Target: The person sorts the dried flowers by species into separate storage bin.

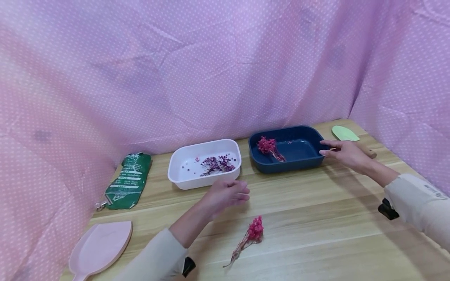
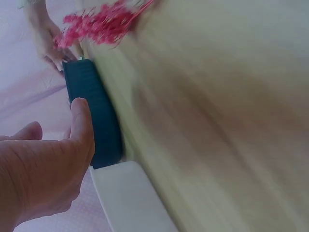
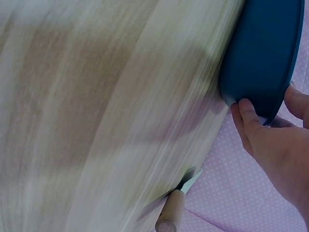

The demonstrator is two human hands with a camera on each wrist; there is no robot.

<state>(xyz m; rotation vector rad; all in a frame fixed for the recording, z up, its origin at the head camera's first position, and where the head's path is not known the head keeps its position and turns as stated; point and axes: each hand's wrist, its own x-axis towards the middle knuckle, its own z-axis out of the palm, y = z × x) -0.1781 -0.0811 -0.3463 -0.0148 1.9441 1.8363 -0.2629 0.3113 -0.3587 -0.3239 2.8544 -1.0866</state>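
Note:
My right hand (image 1: 346, 154) holds the right end of a dark blue basin (image 1: 281, 168), thumb at the rim and fingers against the outer wall in the right wrist view. A dried pink flower sprig (image 1: 268, 146) lies inside it at the left. My left hand (image 1: 225, 196) hovers over the table in front of a white basin (image 1: 197, 184), fingers loosely bent and nothing in them. Purple dried flowers (image 1: 218, 164) and loose bits lie in the white basin. Nearer to me, a second pink sprig (image 1: 254, 230) rests on the wood.
A green printed packet (image 1: 129, 181) and a pink dustpan-like scoop (image 1: 102, 246) lie at the left of the wooden table (image 1: 309, 234). A small pale green trowel (image 1: 344, 133) with a wooden handle is beside my right hand. Pink dotted cloth (image 1: 211, 70) hangs behind.

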